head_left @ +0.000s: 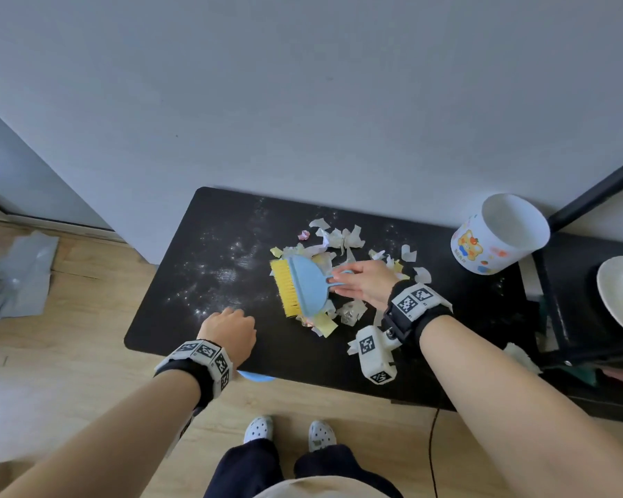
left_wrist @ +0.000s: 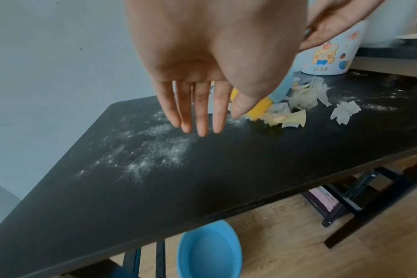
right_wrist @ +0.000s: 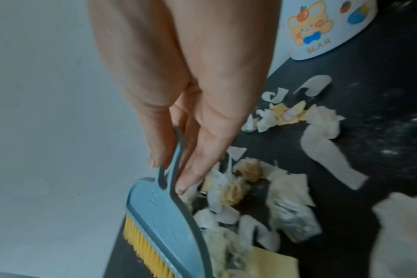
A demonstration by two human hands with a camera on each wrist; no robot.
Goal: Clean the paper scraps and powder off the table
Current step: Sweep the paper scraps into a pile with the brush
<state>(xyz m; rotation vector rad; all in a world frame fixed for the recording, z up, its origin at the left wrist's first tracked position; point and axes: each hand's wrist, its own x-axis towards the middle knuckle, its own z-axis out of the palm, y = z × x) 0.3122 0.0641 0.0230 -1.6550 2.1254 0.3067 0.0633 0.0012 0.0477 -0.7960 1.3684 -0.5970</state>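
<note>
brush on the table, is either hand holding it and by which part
The right hand holds the blue brush by its looped handle, thumb and fingers pinching the loop, yellow bristles pointing away. The left hand holds nothing; its fingers hang straight over the powder.

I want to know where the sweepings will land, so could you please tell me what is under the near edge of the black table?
A blue bowl-shaped container sits on the wooden floor beneath the table edge, below the left hand. It looks empty. The tabletop hides its far rim; dark table legs stand nearby.
</note>
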